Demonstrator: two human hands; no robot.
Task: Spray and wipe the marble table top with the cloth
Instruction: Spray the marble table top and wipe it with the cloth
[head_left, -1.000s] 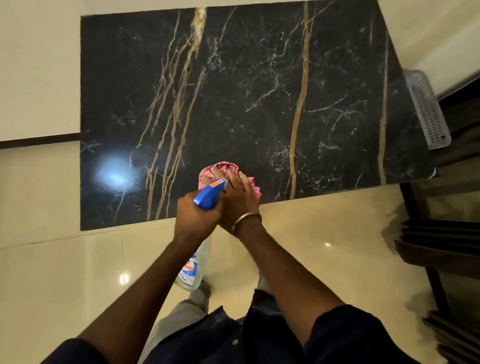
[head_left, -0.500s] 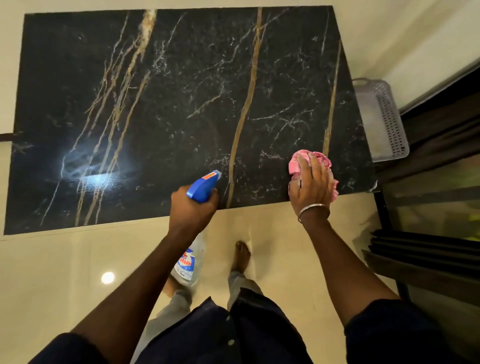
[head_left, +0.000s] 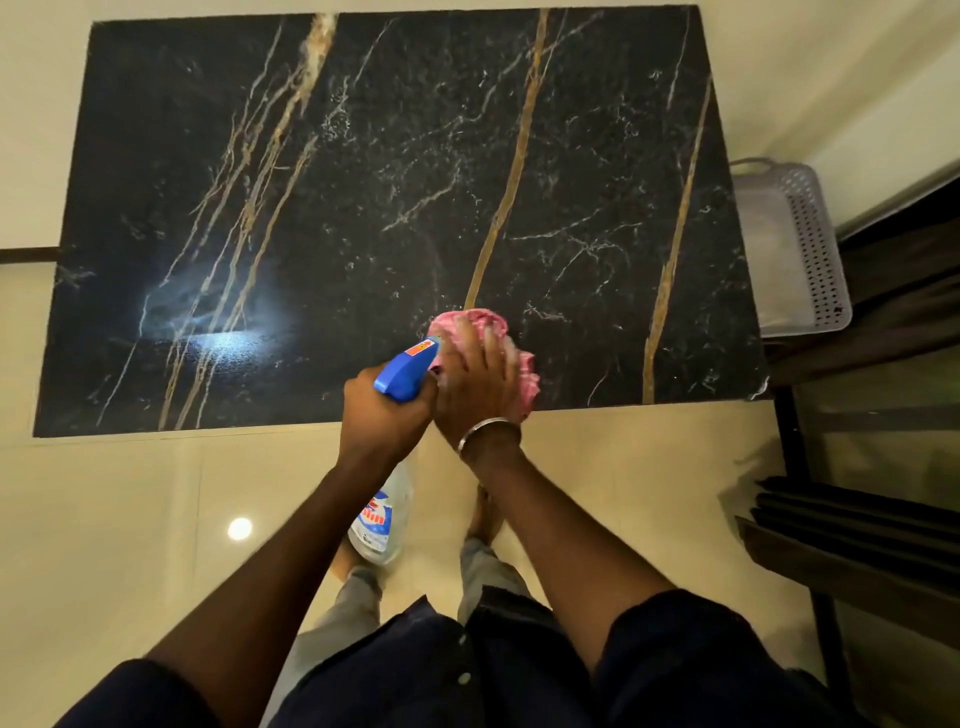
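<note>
Black polished marble tabletop (head_left: 415, 182), rectangular, gold and white veins running mostly from near edge to far edge, glossy glare patch at near left. Pink bunched cloth (head_left: 485, 321), soft and crumpled, sits on the tabletop close to the near edge, right of centre. Right hand (head_left: 478, 387) palm down on the cloth, fingers laid out flat over it, pressing; thin metal bangle (head_left: 485, 431) on the wrist. Left hand (head_left: 384, 415) wrapped around the neck of the clear plastic spray bottle with blue trigger head (head_left: 408, 371). Bottle's long axis is tilted, with the labelled body hanging down over the floor, off the tabletop, and the head up top. Nozzle points away from the person and to the right, just beside the cloth. Hands touching. Lavender perforated plastic basket (head_left: 800, 249) past the right edge. Glossy beige tile floor (head_left: 130, 519).
</note>
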